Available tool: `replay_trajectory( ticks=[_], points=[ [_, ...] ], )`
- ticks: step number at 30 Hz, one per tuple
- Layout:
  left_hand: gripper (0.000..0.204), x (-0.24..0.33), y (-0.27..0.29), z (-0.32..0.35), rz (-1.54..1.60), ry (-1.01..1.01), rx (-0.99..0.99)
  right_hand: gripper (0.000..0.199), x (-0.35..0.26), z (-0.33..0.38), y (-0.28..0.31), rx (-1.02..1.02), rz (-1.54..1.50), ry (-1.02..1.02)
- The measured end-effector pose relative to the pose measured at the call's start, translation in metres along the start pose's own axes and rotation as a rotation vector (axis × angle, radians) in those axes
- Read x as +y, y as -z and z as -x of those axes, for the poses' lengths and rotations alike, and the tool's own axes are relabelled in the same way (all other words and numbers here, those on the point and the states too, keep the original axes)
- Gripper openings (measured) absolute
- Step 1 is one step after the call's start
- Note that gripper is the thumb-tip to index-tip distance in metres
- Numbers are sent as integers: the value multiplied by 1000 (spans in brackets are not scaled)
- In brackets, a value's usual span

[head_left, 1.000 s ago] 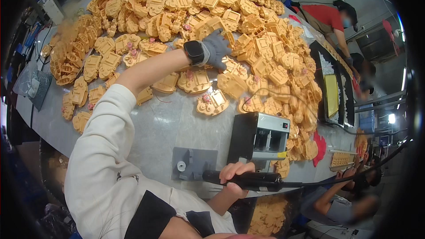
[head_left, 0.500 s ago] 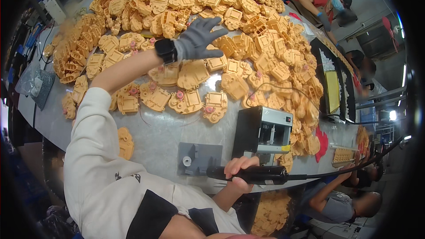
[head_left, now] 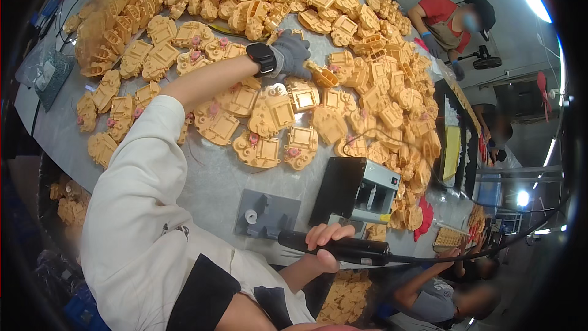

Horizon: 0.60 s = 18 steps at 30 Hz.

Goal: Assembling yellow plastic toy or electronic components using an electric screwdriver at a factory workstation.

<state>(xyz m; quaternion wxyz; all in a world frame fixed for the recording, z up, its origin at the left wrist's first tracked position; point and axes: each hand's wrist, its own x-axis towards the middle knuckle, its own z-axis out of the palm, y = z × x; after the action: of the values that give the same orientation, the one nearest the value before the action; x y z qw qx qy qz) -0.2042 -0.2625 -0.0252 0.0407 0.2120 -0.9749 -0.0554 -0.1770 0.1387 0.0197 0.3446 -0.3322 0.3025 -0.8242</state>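
Note:
My left hand (head_left: 290,56), in a grey glove with a black watch at the wrist, reaches into the yellow plastic housings. Its fingers are curled on a tilted housing (head_left: 323,76) at the edge of the pile; the fingertips are partly hidden. Near the front edge, my bare right hand (head_left: 327,244) wraps round a black electric screwdriver (head_left: 370,252), held almost level, its cable running off to the right. Beyond the screwdriver's left end lies a grey fixture (head_left: 278,211) with a small white ring (head_left: 251,216) on it.
A black and silver screw feeder (head_left: 361,190) stands right of the fixture. Several housings with pink parts (head_left: 256,150) lie before the heap. At the left is a plastic bag (head_left: 55,79); a red cloth (head_left: 423,217) is at the right. Co-workers (head_left: 450,27) sit beyond.
My left hand has come down from above the housings and closed on one. The screwdriver in my right hand has shifted slightly left. The whole view has turned a little.

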Motion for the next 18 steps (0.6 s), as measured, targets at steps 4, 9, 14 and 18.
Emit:
replay_trajectory(
  ticks=[4,9,14,18],
  points=[
    [56,-10,1,9,15,8,63,34,1,-1,-2,-1,-47,1],
    [43,-23,-3,7,280,61,255,35,0,2,-2,-14,-62,6],
    [33,-46,12,25,319,53,66,36,1,2,-2,-15,-70,1],
    [32,-45,28,53,258,-71,89,36,4,2,-2,1,-95,0]
  ],
)
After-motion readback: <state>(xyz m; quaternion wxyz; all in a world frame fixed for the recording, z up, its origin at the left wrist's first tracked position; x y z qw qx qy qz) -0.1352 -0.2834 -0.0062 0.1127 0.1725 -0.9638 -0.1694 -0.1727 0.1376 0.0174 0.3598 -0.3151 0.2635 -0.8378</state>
